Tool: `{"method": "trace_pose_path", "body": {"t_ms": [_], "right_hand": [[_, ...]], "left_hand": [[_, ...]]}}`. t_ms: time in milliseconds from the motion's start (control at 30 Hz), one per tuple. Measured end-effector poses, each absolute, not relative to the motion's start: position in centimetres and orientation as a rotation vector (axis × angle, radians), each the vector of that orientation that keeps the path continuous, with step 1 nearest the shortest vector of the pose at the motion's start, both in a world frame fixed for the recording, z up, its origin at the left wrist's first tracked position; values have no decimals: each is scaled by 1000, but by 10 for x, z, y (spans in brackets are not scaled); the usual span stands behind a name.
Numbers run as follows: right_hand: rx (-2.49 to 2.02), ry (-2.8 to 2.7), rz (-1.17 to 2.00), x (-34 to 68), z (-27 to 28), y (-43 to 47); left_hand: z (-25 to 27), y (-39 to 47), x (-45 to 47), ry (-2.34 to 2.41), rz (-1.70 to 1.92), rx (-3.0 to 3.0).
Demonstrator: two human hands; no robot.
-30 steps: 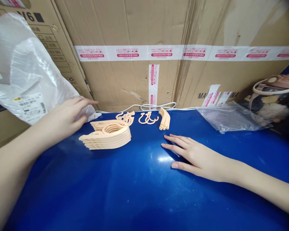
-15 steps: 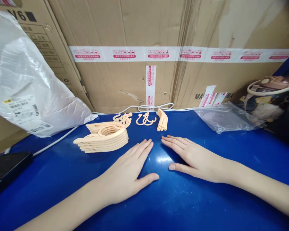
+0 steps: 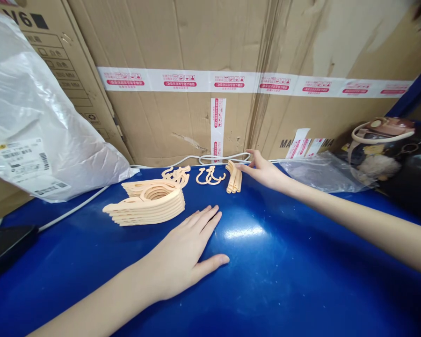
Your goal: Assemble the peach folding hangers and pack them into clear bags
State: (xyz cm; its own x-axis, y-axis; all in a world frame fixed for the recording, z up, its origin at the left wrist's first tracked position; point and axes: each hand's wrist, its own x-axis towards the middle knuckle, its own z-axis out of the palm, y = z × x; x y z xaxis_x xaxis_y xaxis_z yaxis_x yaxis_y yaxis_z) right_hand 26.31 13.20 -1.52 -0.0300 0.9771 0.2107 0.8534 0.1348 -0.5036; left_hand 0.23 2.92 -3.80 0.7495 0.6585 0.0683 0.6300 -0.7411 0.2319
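My left hand (image 3: 182, 250) lies flat on the blue tabletop (image 3: 263, 281), holding nothing, its fingers stretched forward and the thumb out to the side. At the back, my right hand (image 3: 266, 171) reaches over a small pile of curved peach plastic strips (image 3: 234, 179). Its thumb is at the pile's upper right edge, whether touching I cannot tell, and the forefinger stands apart from it. Left of the strips lie a few peach hooks (image 3: 210, 176) and a cluster of small peach plastic pieces (image 3: 177, 175). Nearer my left hand sits a neat stack of wing-shaped peach plastic parts (image 3: 147, 206).
A white plastic mailing bag (image 3: 45, 121) leans at the left, above a dark device (image 3: 7, 250). Large cardboard boxes (image 3: 175, 42) wall off the back, with a white cable (image 3: 182, 160) along their foot. At right are a clear plastic bag (image 3: 323, 173) and a drinking bottle (image 3: 379, 145).
My right hand has lifted off the tabletop and moved forward to the curved strips, its fingers now parted around the pile's far right side. My left hand stays flat in place.
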Motion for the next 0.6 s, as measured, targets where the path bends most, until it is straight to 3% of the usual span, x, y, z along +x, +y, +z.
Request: {"method": "trace_pose_path", "body": {"t_ms": [600], "right_hand": [[-1832, -1854, 521, 261, -33, 161]], "left_hand": [[-36, 30, -1, 1014, 133, 2775]]}}
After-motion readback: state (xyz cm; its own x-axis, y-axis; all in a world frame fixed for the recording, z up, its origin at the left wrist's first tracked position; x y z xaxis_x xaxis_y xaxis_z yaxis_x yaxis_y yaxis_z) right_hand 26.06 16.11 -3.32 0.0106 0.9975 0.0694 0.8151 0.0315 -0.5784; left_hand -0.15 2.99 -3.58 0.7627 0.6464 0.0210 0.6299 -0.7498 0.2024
